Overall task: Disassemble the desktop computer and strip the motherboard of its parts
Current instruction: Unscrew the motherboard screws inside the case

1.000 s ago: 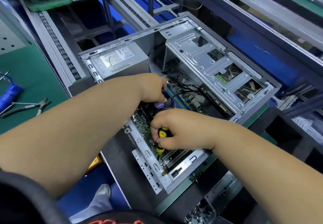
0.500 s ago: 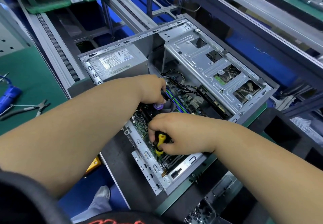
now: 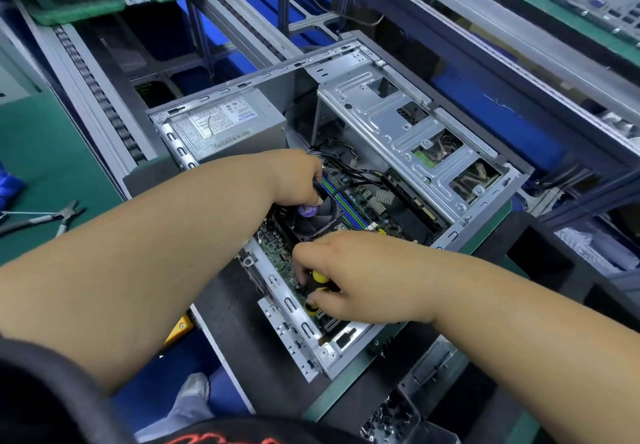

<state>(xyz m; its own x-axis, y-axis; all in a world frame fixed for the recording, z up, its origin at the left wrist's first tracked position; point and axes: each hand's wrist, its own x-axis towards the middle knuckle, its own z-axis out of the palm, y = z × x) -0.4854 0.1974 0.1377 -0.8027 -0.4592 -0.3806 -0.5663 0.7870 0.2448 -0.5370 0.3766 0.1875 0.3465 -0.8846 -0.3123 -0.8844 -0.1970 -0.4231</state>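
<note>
From the head camera, a green bench mat (image 3: 41, 166) is lying at the left with pliers (image 3: 59, 216) on it, beside blue conveyor framing. The open computer case (image 3: 346, 201) is lying on its side on the line, its long axis running from near left to far right. The left hand (image 3: 298, 178) is reaching onto the black cooler fan (image 3: 318, 216); its fingers are hidden, so I cannot tell its grip. The right hand (image 3: 360, 277) is curling around a yellow-and-black screwdriver (image 3: 317, 286) over the motherboard (image 3: 277, 239).
</note>
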